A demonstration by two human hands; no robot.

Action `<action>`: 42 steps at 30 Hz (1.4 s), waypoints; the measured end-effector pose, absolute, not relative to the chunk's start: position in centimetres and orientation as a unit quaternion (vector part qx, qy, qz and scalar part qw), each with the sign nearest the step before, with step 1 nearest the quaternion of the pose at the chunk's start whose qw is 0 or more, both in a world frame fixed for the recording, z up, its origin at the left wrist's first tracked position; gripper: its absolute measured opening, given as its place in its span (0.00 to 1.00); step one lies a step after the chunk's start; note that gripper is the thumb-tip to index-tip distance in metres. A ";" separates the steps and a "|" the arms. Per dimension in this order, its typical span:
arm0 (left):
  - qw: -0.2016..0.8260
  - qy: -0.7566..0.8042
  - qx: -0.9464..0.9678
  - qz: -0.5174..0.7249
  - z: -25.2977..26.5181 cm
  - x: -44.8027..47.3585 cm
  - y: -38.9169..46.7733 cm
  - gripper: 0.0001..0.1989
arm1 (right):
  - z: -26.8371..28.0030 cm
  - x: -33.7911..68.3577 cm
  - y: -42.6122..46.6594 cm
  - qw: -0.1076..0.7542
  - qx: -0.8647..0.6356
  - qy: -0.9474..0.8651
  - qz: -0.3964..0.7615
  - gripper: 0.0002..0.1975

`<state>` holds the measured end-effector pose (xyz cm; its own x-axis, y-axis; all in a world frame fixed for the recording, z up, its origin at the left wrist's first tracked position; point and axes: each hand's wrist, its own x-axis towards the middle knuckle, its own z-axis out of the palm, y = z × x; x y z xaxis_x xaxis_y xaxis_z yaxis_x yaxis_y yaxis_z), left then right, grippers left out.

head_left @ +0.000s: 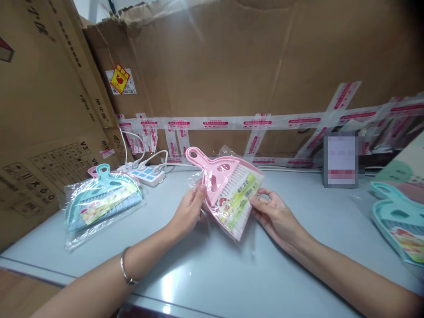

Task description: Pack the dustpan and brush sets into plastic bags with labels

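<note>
A pink dustpan and brush set (220, 179) in a clear plastic wrapper is held tilted above the middle of the table, its handle pointing up and to the left. White bristles and a green-yellow label face me. My left hand (191, 207) grips its left edge, thumb in front and fingers mostly hidden behind. My right hand (273, 216) pinches the lower right edge by the bristles and wrapper. Both hands are closed on the set.
Wrapped turquoise dustpan sets lie at the left (102, 201) and at the right edge (400, 216), with pink ones under or behind them. A power strip (150, 174) with plugged cables sits at the back left. Cardboard boxes (215, 66) wall the table (195, 274). A blurred upright panel (342, 159) stands back right.
</note>
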<state>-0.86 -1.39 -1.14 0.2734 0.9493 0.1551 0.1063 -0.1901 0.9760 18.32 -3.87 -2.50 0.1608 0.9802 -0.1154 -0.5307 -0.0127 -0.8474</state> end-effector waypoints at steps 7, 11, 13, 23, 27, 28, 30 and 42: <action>0.286 0.546 0.568 0.546 1.3 -6.0 4.2 0.26 | -3.7 19.6 -2.8 0.662 -0.468 -0.296 0.505 0.27; 0.141 0.648 0.475 0.578 2.5 -12.0 7.9 0.29 | -3.1 22.7 -1.5 0.702 -0.521 -0.389 0.289 0.19; 0.080 0.681 0.468 0.558 2.8 -13.3 8.2 0.47 | -2.2 25.1 -1.2 0.699 -0.540 -0.463 0.079 0.14; 0.083 0.377 0.744 0.546 1.2 -4.9 3.9 0.30 | 1.8 28.1 -1.1 0.818 -0.460 -0.346 -0.004 0.09; 0.517 0.267 0.705 0.406 0.6 -3.0 2.5 0.30 | 1.2 21.9 -2.0 0.742 -0.432 -0.274 0.432 0.15; 0.574 0.229 0.685 0.386 0.7 -3.0 2.1 0.31 | 0.9 20.6 -2.4 0.700 -0.434 -0.277 0.495 0.17; 0.621 0.176 0.661 0.383 1.2 -3.1 1.3 0.33 | -0.1 19.1 -2.9 0.629 -0.439 -0.289 0.573 0.22; 0.427 0.187 0.804 0.370 3.2 -2.8 -1.9 0.22 | 2.0 18.3 -5.0 0.398 -0.385 -0.828 -0.086 0.10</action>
<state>-2.77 -1.85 3.18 0.6562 0.6165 0.4352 -0.0151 -0.5659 0.8243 18.29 -5.03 2.02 -0.3866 0.5703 0.7248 0.7066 0.6882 -0.1646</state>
